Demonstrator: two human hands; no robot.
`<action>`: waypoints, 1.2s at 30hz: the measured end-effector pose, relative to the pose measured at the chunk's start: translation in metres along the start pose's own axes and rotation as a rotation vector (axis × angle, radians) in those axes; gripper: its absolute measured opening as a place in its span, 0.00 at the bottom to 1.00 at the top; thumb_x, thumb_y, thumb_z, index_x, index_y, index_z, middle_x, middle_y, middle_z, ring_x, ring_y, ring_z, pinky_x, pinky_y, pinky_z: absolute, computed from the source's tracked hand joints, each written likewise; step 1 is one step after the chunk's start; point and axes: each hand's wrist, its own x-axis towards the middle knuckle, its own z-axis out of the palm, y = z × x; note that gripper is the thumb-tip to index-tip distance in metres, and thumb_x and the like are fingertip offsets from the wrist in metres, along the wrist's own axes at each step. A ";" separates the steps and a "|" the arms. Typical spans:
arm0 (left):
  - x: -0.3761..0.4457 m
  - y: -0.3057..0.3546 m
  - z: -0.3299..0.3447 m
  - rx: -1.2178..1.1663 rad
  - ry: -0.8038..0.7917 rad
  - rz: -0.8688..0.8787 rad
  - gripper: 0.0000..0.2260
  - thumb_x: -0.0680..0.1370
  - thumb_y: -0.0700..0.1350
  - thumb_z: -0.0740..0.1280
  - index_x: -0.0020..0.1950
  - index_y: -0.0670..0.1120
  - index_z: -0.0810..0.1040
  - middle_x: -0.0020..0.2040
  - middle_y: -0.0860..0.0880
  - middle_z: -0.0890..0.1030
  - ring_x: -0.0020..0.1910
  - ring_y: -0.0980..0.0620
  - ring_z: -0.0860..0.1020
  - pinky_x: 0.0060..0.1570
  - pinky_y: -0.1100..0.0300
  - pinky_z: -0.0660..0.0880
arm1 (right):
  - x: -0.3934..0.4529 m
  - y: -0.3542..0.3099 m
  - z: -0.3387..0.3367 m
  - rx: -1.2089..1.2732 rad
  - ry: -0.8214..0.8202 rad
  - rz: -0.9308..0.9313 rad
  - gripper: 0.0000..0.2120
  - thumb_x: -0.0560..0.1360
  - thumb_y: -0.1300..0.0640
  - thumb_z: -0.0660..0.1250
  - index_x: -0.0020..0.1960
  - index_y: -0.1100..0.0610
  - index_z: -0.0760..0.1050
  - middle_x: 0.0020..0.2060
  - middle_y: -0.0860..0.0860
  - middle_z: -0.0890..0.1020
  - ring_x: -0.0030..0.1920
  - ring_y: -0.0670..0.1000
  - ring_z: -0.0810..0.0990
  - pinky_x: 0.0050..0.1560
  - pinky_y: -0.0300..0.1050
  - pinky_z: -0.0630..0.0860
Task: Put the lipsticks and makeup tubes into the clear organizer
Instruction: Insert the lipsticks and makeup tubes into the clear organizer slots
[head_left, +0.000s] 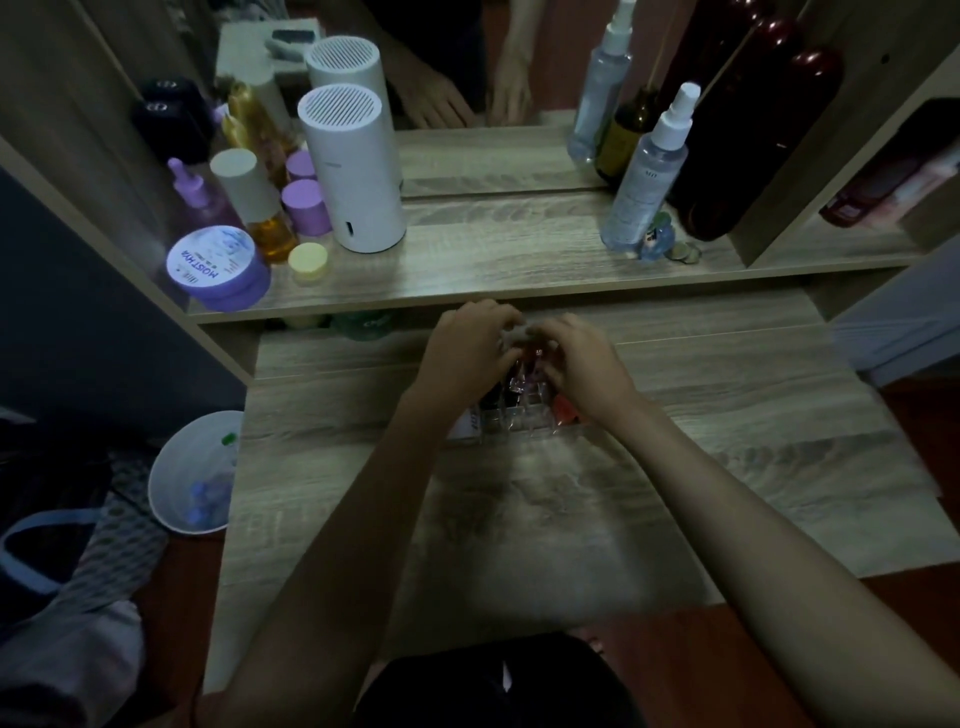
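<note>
While both arms are reaching over the wooden desk (727, 405) | left hand (470, 348) and right hand (582, 364) are meeting above the clear organizer (514, 421), fingers curled | grip unclear, blurred.

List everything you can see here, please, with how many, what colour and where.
clear organizer: one, transparent, on the lower desk between the hands, holding dark and reddish tubes
white cylinder device: one, white, upper shelf by the mirror
purple jar: one, purple, left end of the shelf
yellow cap: one, pale yellow, beside the purple jar
amber bottle: one, amber with a white cap, behind the jar
spray bottle: one, clear with a white top, right of the shelf
waste bin: one, white, on the floor to the left
left hand: over the organizer
right hand: over the organizer, grip unclear
</note>
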 end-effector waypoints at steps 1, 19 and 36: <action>0.001 0.000 0.003 0.037 -0.018 0.004 0.14 0.75 0.46 0.67 0.60 0.47 0.76 0.56 0.47 0.80 0.56 0.50 0.76 0.61 0.56 0.70 | 0.001 0.001 0.004 -0.009 -0.020 0.010 0.18 0.71 0.69 0.67 0.59 0.59 0.76 0.53 0.59 0.80 0.53 0.58 0.78 0.54 0.51 0.75; 0.002 -0.006 0.015 0.049 0.062 -0.001 0.10 0.75 0.46 0.67 0.55 0.49 0.79 0.52 0.49 0.83 0.53 0.51 0.78 0.52 0.58 0.63 | 0.013 0.002 0.005 -0.038 -0.060 0.037 0.11 0.72 0.67 0.67 0.54 0.60 0.80 0.50 0.60 0.82 0.51 0.58 0.79 0.54 0.53 0.77; -0.010 -0.026 -0.003 -0.121 -0.018 -0.059 0.15 0.72 0.40 0.70 0.59 0.44 0.78 0.55 0.44 0.81 0.53 0.49 0.79 0.54 0.57 0.75 | -0.024 -0.014 0.019 -0.058 -0.006 0.002 0.11 0.75 0.59 0.67 0.56 0.59 0.78 0.55 0.55 0.80 0.52 0.56 0.80 0.53 0.49 0.73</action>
